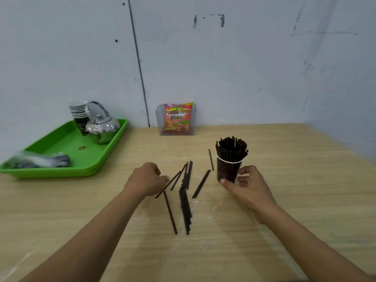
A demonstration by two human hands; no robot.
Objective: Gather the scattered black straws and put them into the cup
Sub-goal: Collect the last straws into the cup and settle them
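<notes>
Right fingers [247, 169] round cup [227, 169], loose straws [185, 202] alongside, green tray [61, 141] left

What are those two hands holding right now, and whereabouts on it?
The right hand holds the cup round its lower half. The left hand has fingers curled at one loose straw; whether it grips it cannot be told.

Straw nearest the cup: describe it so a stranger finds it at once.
On the wooden table, find the dark cup gripped by the right hand. Just left of its rim lies one thin black straw, pointing nearly straight toward the wall. Unlike the pile by the left hand, it lies singly, closest to the cup.
</notes>
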